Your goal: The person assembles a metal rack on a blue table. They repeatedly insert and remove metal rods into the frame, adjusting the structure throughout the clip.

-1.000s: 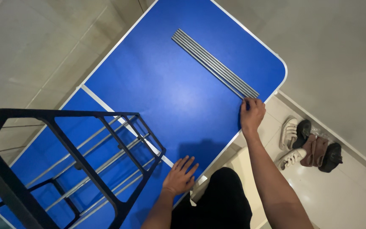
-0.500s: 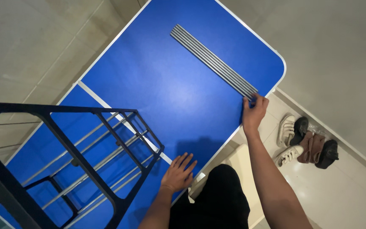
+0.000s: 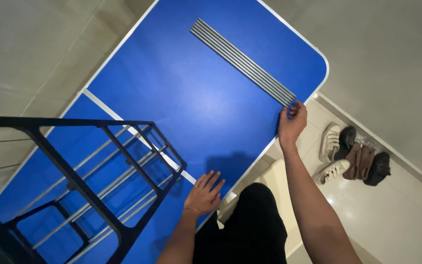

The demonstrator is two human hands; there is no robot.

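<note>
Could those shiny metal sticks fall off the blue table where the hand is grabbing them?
Maybe. The bundle of metal rods ends right at the blue table's edge, where the right hand touches it; a nudge could roll the loose rods off toward the shoes on the floor. Also, the black metal rack stands close to the left hand, so swinging the rods around could knock it.

The thin rods (image 3: 242,62) are made of shiny grey metal, and the table (image 3: 172,102) is covered in a smooth, slightly glossy blue top with a pale metal-looking edge. The rack (image 3: 98,181) is made of black bars painted matt. The floor (image 3: 382,54) is laid with smooth, shiny tiles.
</note>
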